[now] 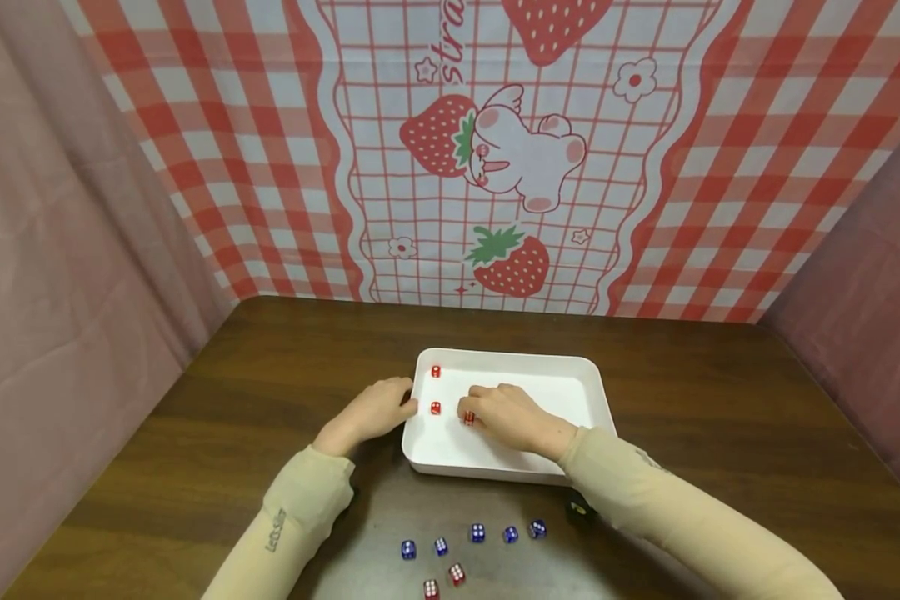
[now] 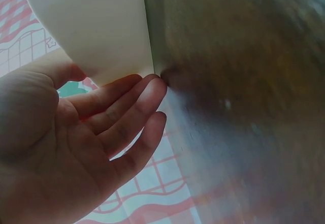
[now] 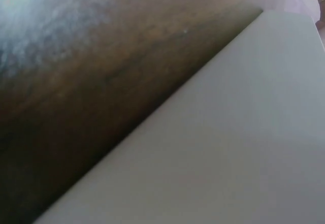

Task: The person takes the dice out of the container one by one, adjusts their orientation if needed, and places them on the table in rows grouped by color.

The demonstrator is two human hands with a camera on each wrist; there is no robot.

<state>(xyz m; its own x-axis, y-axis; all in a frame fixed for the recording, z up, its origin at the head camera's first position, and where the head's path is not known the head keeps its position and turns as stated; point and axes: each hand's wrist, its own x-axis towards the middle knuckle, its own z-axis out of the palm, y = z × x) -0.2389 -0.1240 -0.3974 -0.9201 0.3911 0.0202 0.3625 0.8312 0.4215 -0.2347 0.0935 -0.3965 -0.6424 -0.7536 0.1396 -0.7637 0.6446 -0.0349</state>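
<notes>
Red dice (image 1: pixel 436 408) lie inside the white tray (image 1: pixel 487 472), two of them near its left wall, one farther from the person than the other. At the far left of this work, the left hand (image 1: pixel 375 406) grips that end of the tray from outside, its fingers (image 2: pixel 152 89) gently bent against the lower edge and its thumb towards the rim, presumably to stop the tray sliding. The right hand (image 1: pixel 513 417) reaches over the tray with fingers bent down and close together on a third red die (image 1: pixel 468 418), which they seem to pinch; they partly hide it, so I cannot tell how firm the hold is.

Nearer the person, five blue dice (image 1: pixel 477 533) make a loose row outside the tray, with two more red dice (image 1: pixel 457 574) below its left part; both groups lie between the forearms, perhaps so as to be within easy reach.

All this rests on a bench (image 1: pixel 210 450) of dark brown, grained wood, duller and greyer towards the front. Pink cloth (image 1: pixel 67 208) hangs at the left, a red-and-white checked backdrop (image 1: pixel 277 150) with strawberries and sideways lettering spans the back, and a second pink drape (image 1: pixel 862 317) closes the right.
</notes>
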